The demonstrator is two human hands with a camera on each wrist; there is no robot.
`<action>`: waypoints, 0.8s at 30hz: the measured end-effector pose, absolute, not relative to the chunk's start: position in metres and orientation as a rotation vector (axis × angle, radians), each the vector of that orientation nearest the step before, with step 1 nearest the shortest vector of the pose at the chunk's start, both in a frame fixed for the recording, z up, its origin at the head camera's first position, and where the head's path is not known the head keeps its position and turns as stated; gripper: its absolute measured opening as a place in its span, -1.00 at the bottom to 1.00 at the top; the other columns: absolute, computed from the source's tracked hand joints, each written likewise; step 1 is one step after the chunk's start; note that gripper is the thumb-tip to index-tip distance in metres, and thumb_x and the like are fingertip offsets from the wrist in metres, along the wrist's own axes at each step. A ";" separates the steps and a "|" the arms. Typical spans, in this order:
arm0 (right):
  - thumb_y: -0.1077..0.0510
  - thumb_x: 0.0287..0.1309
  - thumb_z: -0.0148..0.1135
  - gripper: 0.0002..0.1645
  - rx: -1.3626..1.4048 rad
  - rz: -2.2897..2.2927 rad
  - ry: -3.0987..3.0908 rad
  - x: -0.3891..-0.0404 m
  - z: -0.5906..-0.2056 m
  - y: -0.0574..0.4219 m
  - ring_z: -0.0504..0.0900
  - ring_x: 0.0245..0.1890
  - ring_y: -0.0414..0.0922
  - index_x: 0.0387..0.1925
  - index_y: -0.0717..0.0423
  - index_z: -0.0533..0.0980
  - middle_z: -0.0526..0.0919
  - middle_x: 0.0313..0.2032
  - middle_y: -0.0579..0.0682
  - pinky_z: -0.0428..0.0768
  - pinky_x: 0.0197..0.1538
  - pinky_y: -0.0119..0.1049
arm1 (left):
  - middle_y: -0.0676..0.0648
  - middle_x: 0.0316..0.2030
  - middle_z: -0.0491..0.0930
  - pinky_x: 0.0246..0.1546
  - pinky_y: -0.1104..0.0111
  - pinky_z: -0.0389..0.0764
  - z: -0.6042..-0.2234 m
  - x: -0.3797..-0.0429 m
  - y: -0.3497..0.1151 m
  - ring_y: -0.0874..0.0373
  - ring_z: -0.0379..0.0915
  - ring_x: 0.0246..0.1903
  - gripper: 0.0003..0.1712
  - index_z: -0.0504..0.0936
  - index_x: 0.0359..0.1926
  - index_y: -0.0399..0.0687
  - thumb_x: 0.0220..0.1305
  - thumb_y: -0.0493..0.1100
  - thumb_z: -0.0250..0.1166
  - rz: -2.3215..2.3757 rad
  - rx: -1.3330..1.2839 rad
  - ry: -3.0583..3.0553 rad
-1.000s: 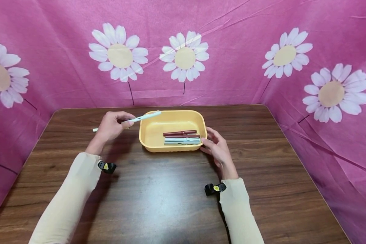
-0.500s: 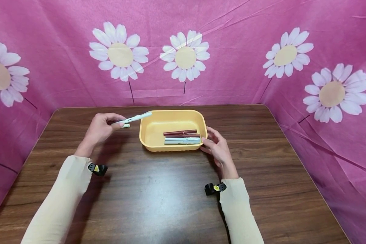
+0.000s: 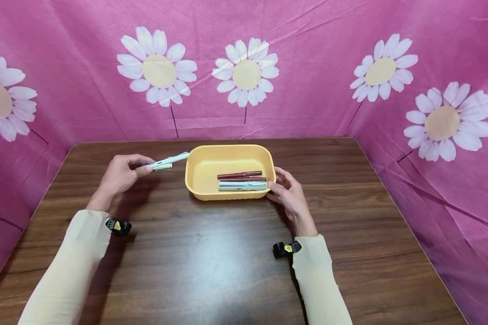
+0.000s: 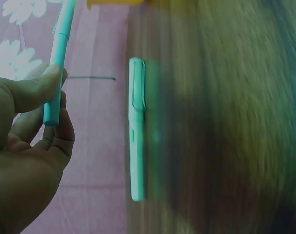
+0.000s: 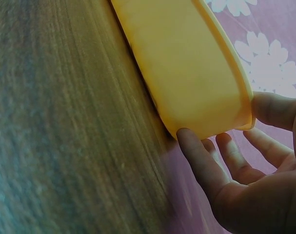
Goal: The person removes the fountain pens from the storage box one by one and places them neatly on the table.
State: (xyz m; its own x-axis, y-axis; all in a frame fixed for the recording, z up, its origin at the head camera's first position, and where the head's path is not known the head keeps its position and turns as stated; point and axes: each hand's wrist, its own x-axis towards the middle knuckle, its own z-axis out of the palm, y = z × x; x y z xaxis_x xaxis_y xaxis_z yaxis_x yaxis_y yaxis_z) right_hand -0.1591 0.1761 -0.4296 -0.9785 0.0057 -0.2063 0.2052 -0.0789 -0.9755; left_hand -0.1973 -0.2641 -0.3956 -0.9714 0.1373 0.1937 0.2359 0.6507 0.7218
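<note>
Between thumb and fingers, my left hand (image 3: 119,174) pinches a pale mint pen (image 3: 171,160) by one end. The pen slants up to the right, its far tip close to the left end of a yellow plastic box (image 3: 232,155). Another pale pen (image 4: 137,131) lies on the table under it, clip visible in the left wrist view. My right hand (image 3: 290,196) grips the box's right end, thumb at the rim and fingertips against the outer wall (image 5: 187,63). Inside the box, dark red pens (image 3: 239,175) lie beside a light blue pen (image 3: 235,183) and a greyish one (image 3: 229,189).
The brown wood-grain table (image 3: 211,262) ends at the back against a pink cloth (image 3: 309,90) printed with white daisies. The cloth also closes in both sides. Each wrist carries a black camera band (image 3: 286,249).
My left hand has moved left and slightly down with the pen, away from over the box. The pen lying on the table now shows beneath it. My right hand stays at the box.
</note>
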 end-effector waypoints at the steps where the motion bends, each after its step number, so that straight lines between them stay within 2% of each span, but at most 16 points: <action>1: 0.34 0.40 0.17 -0.33 0.235 -2.200 2.037 -0.159 -0.429 0.176 0.56 0.13 0.10 0.48 0.12 0.27 0.42 0.30 0.25 0.60 0.13 0.06 | -0.23 -0.24 0.71 -0.43 0.47 0.36 -0.397 -0.198 -0.266 0.24 0.37 -0.38 -0.82 0.77 -0.09 -0.23 0.31 -0.26 0.40 -1.220 -0.311 -2.745; 7: 0.33 0.41 0.17 -0.33 0.243 -2.196 2.037 -0.160 -0.430 0.176 0.56 0.14 0.11 0.48 0.12 0.27 0.42 0.30 0.25 0.61 0.13 0.03 | -0.25 -0.23 0.71 -0.43 0.52 0.39 -0.406 -0.197 -0.279 0.29 0.39 -0.38 -0.83 0.76 -0.12 -0.28 0.30 -0.31 0.40 -1.213 -0.305 -2.750; 14: 0.36 0.40 0.16 -0.32 0.254 -2.209 2.017 -0.158 -0.431 0.176 0.54 0.18 0.08 0.48 0.11 0.27 0.42 0.30 0.25 0.60 0.13 0.03 | -0.28 -0.16 0.71 -0.33 0.57 0.40 -0.417 -0.199 -0.291 0.38 0.41 -0.31 -0.81 0.75 -0.10 -0.31 0.31 -0.30 0.40 -1.239 -0.283 -2.775; 19: 0.37 0.40 0.15 -0.32 0.258 -2.216 2.015 -0.158 -0.430 0.176 0.56 0.15 0.04 0.48 0.11 0.27 0.43 0.30 0.23 0.62 0.11 0.01 | -0.21 -0.21 0.71 -0.35 0.55 0.40 -0.422 -0.201 -0.302 0.35 0.41 -0.34 -0.81 0.74 -0.10 -0.32 0.32 -0.28 0.39 -1.225 -0.284 -2.797; 24: 0.38 0.39 0.14 -0.31 0.250 -2.218 2.019 -0.159 -0.429 0.175 0.54 0.17 0.09 0.49 0.13 0.24 0.42 0.31 0.25 0.62 0.11 0.00 | -0.19 -0.19 0.73 -0.29 0.60 0.42 -0.428 -0.205 -0.310 0.46 0.43 -0.32 -0.81 0.75 -0.11 -0.32 0.32 -0.28 0.39 -1.247 -0.304 -2.807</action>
State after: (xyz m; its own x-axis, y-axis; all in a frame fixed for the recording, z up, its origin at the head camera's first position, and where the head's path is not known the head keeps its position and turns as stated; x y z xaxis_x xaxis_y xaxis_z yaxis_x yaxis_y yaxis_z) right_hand -0.1590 0.1754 -0.4294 -0.9776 0.0139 -0.2099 0.2077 -0.0953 -0.9735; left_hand -0.2052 -0.3099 -0.4277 -0.9790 0.1569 0.1299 0.2016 0.6541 0.7290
